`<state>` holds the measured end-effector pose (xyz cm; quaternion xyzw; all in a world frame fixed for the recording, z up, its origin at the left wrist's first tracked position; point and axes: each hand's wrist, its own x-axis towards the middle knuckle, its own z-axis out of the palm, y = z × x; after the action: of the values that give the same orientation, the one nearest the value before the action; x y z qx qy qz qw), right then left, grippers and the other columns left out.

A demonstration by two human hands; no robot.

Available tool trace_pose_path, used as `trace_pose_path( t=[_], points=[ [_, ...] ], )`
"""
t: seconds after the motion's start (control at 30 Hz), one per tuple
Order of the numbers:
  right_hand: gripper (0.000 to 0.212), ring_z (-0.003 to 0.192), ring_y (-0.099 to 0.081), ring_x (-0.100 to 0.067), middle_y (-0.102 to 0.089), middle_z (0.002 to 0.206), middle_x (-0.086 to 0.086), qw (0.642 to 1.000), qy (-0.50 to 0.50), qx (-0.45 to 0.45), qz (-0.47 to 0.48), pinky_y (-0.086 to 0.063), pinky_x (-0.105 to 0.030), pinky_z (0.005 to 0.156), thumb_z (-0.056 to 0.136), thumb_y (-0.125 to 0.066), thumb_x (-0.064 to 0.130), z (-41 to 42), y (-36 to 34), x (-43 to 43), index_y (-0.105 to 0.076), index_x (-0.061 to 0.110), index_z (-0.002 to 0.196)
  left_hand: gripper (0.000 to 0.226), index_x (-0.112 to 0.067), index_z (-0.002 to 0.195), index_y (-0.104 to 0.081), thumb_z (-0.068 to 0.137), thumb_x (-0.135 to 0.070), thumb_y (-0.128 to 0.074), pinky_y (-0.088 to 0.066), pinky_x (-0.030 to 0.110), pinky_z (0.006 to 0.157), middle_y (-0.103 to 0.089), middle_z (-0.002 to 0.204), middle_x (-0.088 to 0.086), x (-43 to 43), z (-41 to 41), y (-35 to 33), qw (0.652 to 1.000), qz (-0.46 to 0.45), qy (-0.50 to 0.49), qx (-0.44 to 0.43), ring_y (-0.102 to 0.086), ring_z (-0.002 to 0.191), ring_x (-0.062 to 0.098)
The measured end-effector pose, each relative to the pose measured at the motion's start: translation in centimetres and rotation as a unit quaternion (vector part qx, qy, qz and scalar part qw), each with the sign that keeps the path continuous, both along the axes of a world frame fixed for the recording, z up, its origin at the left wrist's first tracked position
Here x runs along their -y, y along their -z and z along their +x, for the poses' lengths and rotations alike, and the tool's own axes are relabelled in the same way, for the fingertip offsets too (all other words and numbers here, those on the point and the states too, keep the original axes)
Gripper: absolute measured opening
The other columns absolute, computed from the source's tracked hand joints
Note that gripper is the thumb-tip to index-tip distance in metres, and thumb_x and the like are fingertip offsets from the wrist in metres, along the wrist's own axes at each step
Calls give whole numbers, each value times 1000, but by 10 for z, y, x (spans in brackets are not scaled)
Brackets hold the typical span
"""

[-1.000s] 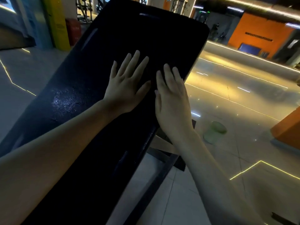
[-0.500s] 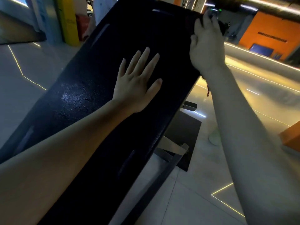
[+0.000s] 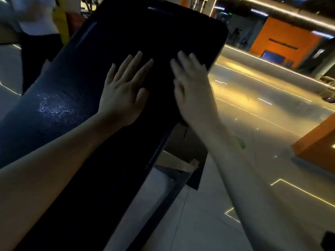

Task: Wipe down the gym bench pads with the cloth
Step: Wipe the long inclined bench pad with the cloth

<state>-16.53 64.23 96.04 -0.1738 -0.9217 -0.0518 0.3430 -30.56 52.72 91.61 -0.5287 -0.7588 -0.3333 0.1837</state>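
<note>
Black pad [image 3: 145, 33]: left hand [image 3: 123, 95], right hand [image 3: 192, 87] flat.

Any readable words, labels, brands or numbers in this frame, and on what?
None can be read.
The dark strip on the orange wall: lettering, if any, too blurred.
The green lit sign near the ceiling: too small.
The bench pad: no label shows.

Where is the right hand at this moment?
The right hand shows right of centre in the head view, flat on the black bench pad near its right edge, beside the left hand.
</note>
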Motion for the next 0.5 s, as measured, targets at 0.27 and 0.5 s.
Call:
trace_pose_path(
  t=[0.27, 0.5],
  points=[
    [46, 148, -17, -30, -27, 157, -14, 994, 70, -62, -59, -9, -35, 122, 102, -34, 9, -23, -42, -23, -35, 5, 147, 72, -25, 157, -22, 87, -41, -17, -5, 47, 123, -13, 165, 3, 0, 2, -2, 1000, 4, -12, 3, -8, 152, 22],
    [49, 149, -17, -26, -31, 157, -8, 996, -16, -50, -70, -17, -45, 121, 97, -35, 18, 8, 45, 52, -43, 8, 145, 74, -26, 157, -15, 86, -44, -12, 1, 44, 123, -6, 166, 3, 3, 1, -3, 1000, -18, 4, 10, -2, 153, 22]
  ],
)
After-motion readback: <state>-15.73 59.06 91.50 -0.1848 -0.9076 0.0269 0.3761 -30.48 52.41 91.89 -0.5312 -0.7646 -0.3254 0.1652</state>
